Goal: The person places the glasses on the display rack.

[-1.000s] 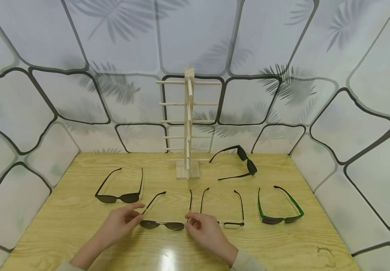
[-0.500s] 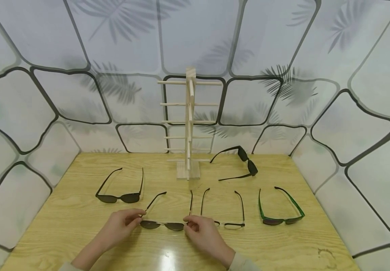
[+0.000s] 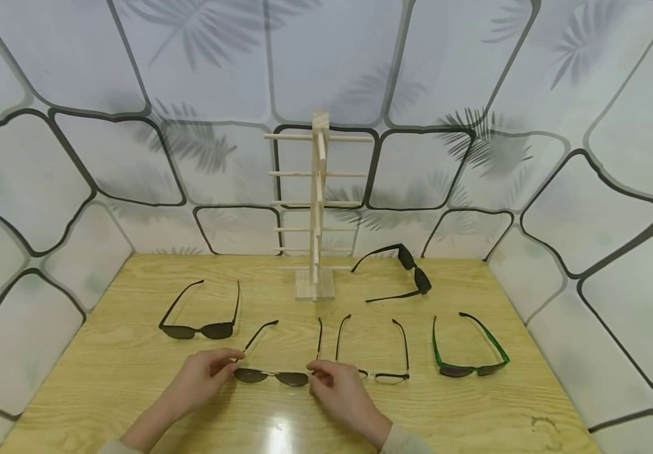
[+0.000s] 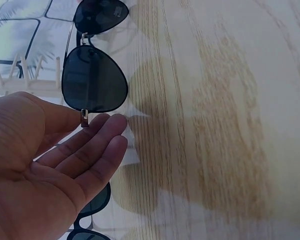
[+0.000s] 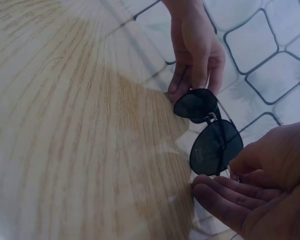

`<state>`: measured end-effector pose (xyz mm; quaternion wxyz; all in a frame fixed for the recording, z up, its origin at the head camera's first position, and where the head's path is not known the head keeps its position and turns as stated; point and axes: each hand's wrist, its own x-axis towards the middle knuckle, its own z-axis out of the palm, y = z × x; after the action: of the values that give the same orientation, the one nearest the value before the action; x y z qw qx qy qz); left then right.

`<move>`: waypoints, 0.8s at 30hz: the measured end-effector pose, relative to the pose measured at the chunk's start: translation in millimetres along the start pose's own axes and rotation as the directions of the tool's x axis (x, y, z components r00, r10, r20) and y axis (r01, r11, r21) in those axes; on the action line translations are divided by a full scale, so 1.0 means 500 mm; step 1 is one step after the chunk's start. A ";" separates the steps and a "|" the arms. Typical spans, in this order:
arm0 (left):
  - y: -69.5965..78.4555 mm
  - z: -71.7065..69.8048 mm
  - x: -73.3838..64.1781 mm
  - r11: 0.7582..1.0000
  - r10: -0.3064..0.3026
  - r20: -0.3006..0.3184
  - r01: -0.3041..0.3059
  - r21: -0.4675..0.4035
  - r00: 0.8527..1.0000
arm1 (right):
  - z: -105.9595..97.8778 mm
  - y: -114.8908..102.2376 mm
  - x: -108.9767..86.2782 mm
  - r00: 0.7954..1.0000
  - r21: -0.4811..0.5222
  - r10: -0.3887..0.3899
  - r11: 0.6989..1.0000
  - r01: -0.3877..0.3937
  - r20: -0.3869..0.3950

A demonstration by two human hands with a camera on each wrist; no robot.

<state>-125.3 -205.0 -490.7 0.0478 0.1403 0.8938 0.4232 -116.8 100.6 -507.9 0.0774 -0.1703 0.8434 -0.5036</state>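
Aviator sunglasses (image 3: 293, 379) with dark lenses and a thin metal bridge lie low in the head view, temples pointing away from me. My left hand (image 3: 204, 381) pinches their left hinge corner between thumb and fingers. On the opposite corner, my right hand (image 3: 344, 394) grips the other hinge the same way. The left wrist view shows the near lens (image 4: 95, 80) right above the left fingertips. In the right wrist view both hands hold the two ends of the frame, the right thumb (image 5: 247, 160) lying at the metal hinge.
A wooden rack (image 3: 317, 208) with horizontal pegs stands at the back middle. Around the hands lie black sunglasses (image 3: 216, 331) at left, half-rim glasses (image 3: 392, 377) beside my right hand, green-framed sunglasses (image 3: 457, 369) at right and another black pair (image 3: 421, 279) behind. Patterned walls (image 3: 604, 265) enclose the table.
Over the first half second, my left fingers came onto the left hinge and my right hand shifted slightly left. The sunglasses have stayed in place, and both hands have since kept still.
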 end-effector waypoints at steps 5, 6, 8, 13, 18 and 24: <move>0.001 0.001 -0.002 1.000 -0.002 0.008 0.002 -0.016 1.000 | 0.001 -0.001 -0.002 1.000 0.027 0.003 1.000 -0.003 0.000; 0.001 0.001 -0.003 1.000 -0.004 0.007 0.004 -0.017 1.000 | 0.002 -0.001 -0.002 1.000 0.026 0.004 1.000 -0.004 -0.003; 0.001 0.001 -0.002 1.000 -0.004 0.005 0.004 -0.020 1.000 | 0.001 -0.002 -0.002 1.000 0.024 0.007 1.000 -0.007 -0.010; 0.004 -0.001 -0.001 0.999 0.013 -0.008 -0.013 -0.029 1.000 | -0.004 -0.009 -0.003 0.999 0.015 0.014 1.000 -0.014 -0.031; 0.014 -0.007 -0.006 0.998 0.004 -0.018 -0.005 -0.064 1.000 | -0.011 -0.020 -0.003 0.999 0.031 0.022 0.999 -0.020 -0.049; 0.024 -0.016 -0.006 0.990 -0.013 -0.002 0.013 -0.139 1.000 | -0.023 -0.028 -0.001 0.996 0.061 0.017 0.998 -0.011 -0.089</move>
<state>-121.6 -204.7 -476.5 0.0590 0.1302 0.8631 0.4844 -116.9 104.2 -490.3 0.0480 -0.1391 0.8316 -0.5355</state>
